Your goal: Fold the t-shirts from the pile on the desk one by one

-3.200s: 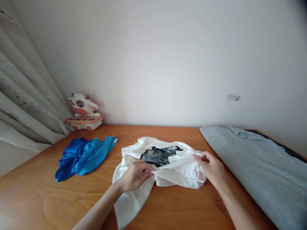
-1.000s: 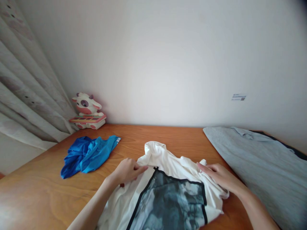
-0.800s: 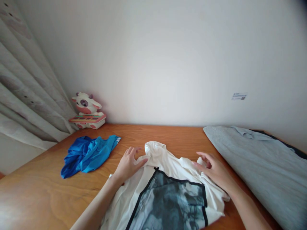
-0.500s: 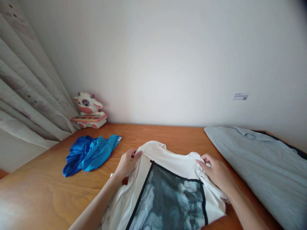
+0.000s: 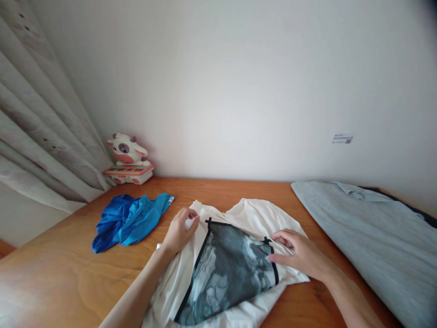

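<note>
A white T-shirt (image 5: 269, 217) lies on the wooden tabletop, its front bearing a dark grey marbled print (image 5: 228, 264) framed in black. The fabric is wrinkled, and its lower left part is bunched. At the shirt's left shoulder, my left hand (image 5: 180, 230) pinches the cloth between thumb and fingers. My right hand (image 5: 297, 250) rests over the right side of the shirt by the print's upper right corner, thumb and fingers apart. Its fingertips seem to touch the fabric.
Crumpled blue clothing (image 5: 131, 221) lies to the left on the wooden tabletop (image 5: 61, 278). Behind it, a toy cow with a keyboard (image 5: 129, 159) stands against the wall. A grey garment (image 5: 368, 232) is spread along the right side. A patterned curtain (image 5: 44, 118) hangs at the left.
The shirt's far edge has spread flatter and its right shoulder now lies down on the table. My right hand has let go of the bunched right shoulder and moved slightly down and left.
</note>
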`<state>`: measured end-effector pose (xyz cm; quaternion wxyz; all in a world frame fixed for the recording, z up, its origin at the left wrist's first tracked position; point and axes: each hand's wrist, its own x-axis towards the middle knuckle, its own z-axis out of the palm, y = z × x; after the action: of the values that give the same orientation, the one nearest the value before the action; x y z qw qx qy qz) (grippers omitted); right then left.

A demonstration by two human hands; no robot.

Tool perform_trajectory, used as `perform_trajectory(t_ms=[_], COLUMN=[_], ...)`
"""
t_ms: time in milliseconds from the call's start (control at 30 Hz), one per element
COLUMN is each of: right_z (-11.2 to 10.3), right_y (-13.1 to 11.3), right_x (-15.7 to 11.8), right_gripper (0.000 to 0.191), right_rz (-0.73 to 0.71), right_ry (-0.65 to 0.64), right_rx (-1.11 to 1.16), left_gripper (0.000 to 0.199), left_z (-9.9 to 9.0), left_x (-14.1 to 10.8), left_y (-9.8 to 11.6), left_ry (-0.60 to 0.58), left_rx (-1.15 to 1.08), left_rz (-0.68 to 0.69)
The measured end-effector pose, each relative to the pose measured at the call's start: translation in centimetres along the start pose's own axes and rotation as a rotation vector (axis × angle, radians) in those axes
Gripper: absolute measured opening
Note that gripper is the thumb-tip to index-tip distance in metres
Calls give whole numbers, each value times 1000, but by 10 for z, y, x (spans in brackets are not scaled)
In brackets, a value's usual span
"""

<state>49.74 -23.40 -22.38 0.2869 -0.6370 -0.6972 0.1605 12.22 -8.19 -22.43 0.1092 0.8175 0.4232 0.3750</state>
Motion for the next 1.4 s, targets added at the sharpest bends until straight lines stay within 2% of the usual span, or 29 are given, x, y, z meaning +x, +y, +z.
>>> perform_trajectory(t_ms=[67,100,167,233,333,400,467,533,600,633,700,867,967,1033,1167,1267,1400], right_z=[3,5,9,14,19,24,30,36,41,44,49,67,74,75,75,73,63], right_y=[1,4,9,13,7,-5,-20,-33,-40,-41,-38,-22,-27,-34,-38,-31,-21], right_x=[-2,-1,2,7,14,13,8,1,-5,-7,-7,-3,-1,1,7,8,2], right_gripper=[42,39,30,28,30,23,18,25,21,16,14,27,44,44,21,29,41], right_rz=[27,41,40,-6,-122,-214,-293,-343,-350,-335,-267,3,120,141,96,67,168], right_ry=[-90,-105,-73,98,457,545,470,293,136,99,126,373,396,365,298,351,497], right_rx=[44,58,54,-42,-246,-275,-217,-154,-119,-119,-151,-412,-571,-588,-445,-257,90], left_gripper=[19,22,32,37,40,43,46,49,52,53,54,52,65,70,71,65,53], left_z=[0,1,4,8,11,11,11,10,9,8,5,-4,-5,-4,-1,1,1], left_x=[-5,-7,-10,-12,-10,-9,-8,-9,-9,-9,-10,-10,-11,-13,-15,-14,-10], left_y=[13,18,21,16,-2,-12,-19,-20,-17,-14,-6,14,23,26,25,17,-1], left_ry=[-237,-320,-391,-386,-338,-304,-281,-268,-256,-252,-253,-390,-474,-508,-537,-493,-407], left_rx=[20,45,117,185,249,285,313,317,296,279,238,132,121,140,176,192,200], left_rz=[126,176,232,226,184,167,148,134,126,122,120,221,245,220,188,169,142])
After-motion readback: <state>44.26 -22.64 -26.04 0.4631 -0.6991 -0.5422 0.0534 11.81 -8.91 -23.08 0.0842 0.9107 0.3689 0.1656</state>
